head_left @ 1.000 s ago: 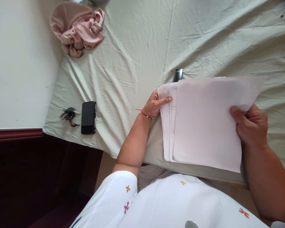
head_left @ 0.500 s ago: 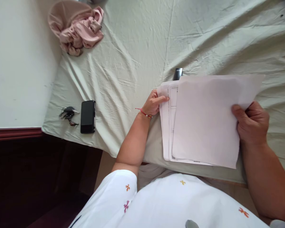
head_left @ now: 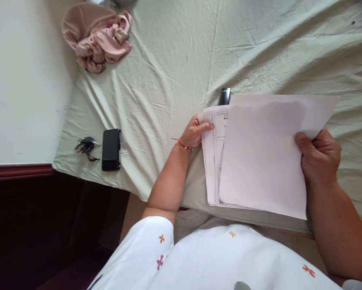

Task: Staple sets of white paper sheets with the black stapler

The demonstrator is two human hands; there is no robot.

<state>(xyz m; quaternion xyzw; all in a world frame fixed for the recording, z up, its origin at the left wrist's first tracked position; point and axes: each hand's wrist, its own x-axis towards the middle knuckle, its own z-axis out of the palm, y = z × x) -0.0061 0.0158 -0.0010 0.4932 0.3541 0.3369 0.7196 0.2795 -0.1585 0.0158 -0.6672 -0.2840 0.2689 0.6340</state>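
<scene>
My left hand [head_left: 195,131] pinches the left edge of a stack of printed papers [head_left: 210,161], thumb on top. A red string bracelet [head_left: 183,144] circles that wrist. On the right, my right hand [head_left: 321,155] grips a blank-faced sheet of paper [head_left: 263,157] by its right side, thumb over its face. This sheet overlaps most of the stack, so only a strip of print shows at the left. Whether other pages lie in the right hand under it is hidden. A small dark object [head_left: 225,96] lies just beyond the papers, partly covered by them.
A wrinkled pale green sheet [head_left: 168,60] covers the surface. At the left lie a black phone [head_left: 111,149] and a bunch of keys [head_left: 87,146]. Pink cloth [head_left: 100,40] is heaped at the upper left, near a white wall [head_left: 20,80].
The blank-faced sheet has shifted slightly right and its lower right corner has dropped a little. A bit more print shows on the stack beneath. Both hands keep their grips.
</scene>
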